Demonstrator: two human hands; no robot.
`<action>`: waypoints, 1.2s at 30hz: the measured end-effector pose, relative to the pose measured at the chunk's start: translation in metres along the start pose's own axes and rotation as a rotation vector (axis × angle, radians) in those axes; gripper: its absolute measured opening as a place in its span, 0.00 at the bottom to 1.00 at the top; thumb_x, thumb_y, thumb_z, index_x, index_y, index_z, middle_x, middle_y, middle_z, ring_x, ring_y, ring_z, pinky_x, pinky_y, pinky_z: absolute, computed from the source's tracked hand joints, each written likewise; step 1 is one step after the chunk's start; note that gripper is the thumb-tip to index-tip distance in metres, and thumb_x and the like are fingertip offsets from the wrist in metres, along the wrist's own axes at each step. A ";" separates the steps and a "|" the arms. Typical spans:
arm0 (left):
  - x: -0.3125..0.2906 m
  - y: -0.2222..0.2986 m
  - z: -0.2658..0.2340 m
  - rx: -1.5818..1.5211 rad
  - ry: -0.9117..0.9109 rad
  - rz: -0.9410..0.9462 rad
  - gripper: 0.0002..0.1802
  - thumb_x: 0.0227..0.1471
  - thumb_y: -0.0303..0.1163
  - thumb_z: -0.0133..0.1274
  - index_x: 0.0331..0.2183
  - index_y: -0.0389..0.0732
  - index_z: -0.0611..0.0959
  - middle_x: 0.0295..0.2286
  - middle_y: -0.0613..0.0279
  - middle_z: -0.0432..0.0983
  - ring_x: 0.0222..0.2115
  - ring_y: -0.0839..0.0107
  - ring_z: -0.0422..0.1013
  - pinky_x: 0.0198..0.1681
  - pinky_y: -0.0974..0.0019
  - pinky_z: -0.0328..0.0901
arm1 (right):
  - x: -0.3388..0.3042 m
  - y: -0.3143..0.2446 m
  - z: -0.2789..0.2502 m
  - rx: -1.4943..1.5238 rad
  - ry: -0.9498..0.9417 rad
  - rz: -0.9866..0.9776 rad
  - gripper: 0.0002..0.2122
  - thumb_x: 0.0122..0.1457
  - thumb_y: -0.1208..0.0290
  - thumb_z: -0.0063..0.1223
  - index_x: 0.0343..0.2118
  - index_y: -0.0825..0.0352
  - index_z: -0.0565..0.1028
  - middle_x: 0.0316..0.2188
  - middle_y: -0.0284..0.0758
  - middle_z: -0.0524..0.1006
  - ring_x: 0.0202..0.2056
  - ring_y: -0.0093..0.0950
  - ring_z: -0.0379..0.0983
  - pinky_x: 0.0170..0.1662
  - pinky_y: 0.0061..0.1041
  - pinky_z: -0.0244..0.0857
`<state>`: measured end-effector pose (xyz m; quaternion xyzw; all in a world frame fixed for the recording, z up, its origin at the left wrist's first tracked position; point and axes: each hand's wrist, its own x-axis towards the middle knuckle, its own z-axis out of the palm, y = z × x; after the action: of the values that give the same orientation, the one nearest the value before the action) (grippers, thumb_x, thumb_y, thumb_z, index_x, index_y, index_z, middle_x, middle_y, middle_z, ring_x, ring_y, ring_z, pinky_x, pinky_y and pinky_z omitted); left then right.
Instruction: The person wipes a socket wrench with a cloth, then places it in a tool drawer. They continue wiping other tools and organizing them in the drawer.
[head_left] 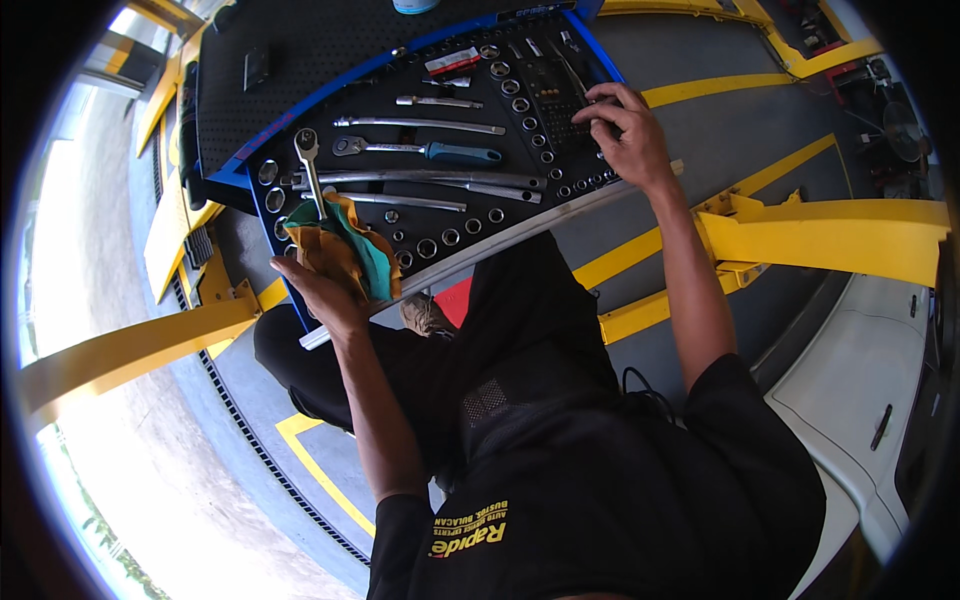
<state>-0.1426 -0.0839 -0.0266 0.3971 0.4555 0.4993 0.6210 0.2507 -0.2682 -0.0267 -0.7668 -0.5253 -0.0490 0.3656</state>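
In my left hand is an orange and green cloth, bunched around the lower handle of a ratchet. The ratchet's head points away from me, over the left end of a tool drawer. My right hand hovers above the drawer's right part, fingers bent and apart, beside a section of small bits. Its fingertips are close to a thin metal tool; I cannot tell whether they touch it. Between my hands lie a blue-handled ratchet, long metal bars and several sockets.
The drawer's pale metal front edge runs close to my legs. Behind it is the cabinet's black perforated top with a blue rim. Yellow lift arms reach in from both sides. A white vehicle stands at the right.
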 end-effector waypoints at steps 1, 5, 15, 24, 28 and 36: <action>0.000 0.000 0.001 -0.054 -0.023 -0.024 0.37 0.77 0.58 0.37 0.63 0.33 0.77 0.55 0.51 0.78 0.55 0.64 0.74 0.62 0.64 0.65 | 0.000 -0.001 -0.001 -0.001 0.006 0.009 0.07 0.58 0.74 0.62 0.34 0.56 0.90 0.50 0.27 0.81 0.47 0.28 0.78 0.58 0.32 0.72; 0.016 -0.023 -0.025 0.352 -0.169 0.373 0.30 0.76 0.49 0.44 0.64 0.34 0.75 0.54 0.53 0.78 0.54 0.65 0.74 0.62 0.63 0.65 | 0.003 -0.004 0.002 -0.038 -0.046 -0.043 0.08 0.59 0.73 0.62 0.37 0.55 0.90 0.51 0.27 0.80 0.48 0.29 0.78 0.57 0.33 0.72; -0.006 0.002 -0.001 0.423 -0.281 0.360 0.25 0.71 0.34 0.53 0.64 0.33 0.75 0.52 0.50 0.77 0.54 0.66 0.73 0.58 0.58 0.68 | 0.003 -0.011 -0.002 -0.054 -0.135 -0.160 0.11 0.62 0.69 0.65 0.45 0.44 0.89 0.58 0.27 0.77 0.53 0.33 0.77 0.56 0.34 0.75; -0.001 -0.001 -0.002 0.204 -0.308 0.281 0.16 0.75 0.33 0.47 0.57 0.36 0.76 0.39 0.61 0.80 0.35 0.77 0.76 0.40 0.71 0.71 | 0.002 0.004 0.000 0.032 0.032 -0.062 0.08 0.60 0.73 0.62 0.40 0.57 0.89 0.51 0.31 0.80 0.51 0.33 0.79 0.53 0.33 0.75; 0.002 -0.003 -0.009 0.195 -0.244 0.243 0.17 0.76 0.40 0.47 0.55 0.38 0.78 0.38 0.64 0.81 0.33 0.79 0.76 0.37 0.73 0.71 | 0.001 0.004 -0.001 0.020 0.070 0.012 0.08 0.59 0.74 0.60 0.36 0.60 0.89 0.48 0.31 0.81 0.49 0.32 0.79 0.52 0.31 0.75; 0.005 -0.005 -0.010 0.187 -0.189 0.165 0.22 0.77 0.48 0.45 0.49 0.39 0.80 0.35 0.65 0.81 0.33 0.80 0.76 0.38 0.73 0.71 | -0.002 0.005 -0.002 -0.008 0.040 0.019 0.07 0.55 0.73 0.60 0.27 0.58 0.89 0.47 0.23 0.84 0.48 0.28 0.79 0.55 0.30 0.73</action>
<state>-0.1502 -0.0799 -0.0345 0.5342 0.4055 0.4645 0.5783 0.2544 -0.2717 -0.0286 -0.7721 -0.5102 -0.0629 0.3736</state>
